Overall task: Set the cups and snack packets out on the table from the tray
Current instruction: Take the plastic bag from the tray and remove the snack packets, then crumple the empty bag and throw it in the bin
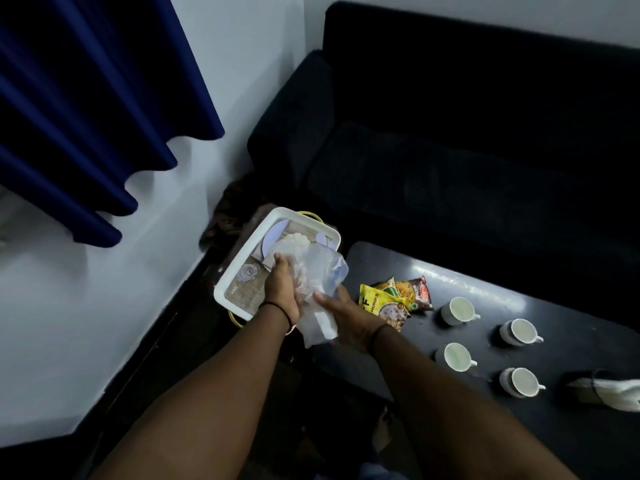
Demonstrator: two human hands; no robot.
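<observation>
A white tray [231, 271] sits left of the dark table [460, 292], on a low stand. Both hands hold a clear plastic packet [318, 271] over the tray's near right corner. My left hand [282, 289] grips its left side; my right hand [341, 313] grips its lower right. Several white cups [458, 310] stand on the table in two rows. Snack packets lie by the table's left end: a yellow one [375, 301] and a dark red one [420, 292]. Inside the tray remain a pale plate [273, 237] and a clear lid [248, 271].
A dark sofa [467, 150] runs behind the table. A blue curtain [86, 116] hangs at the left against a white wall. A white cloth [616, 393] lies at the table's right edge. A dark bundle [232, 209] sits behind the tray.
</observation>
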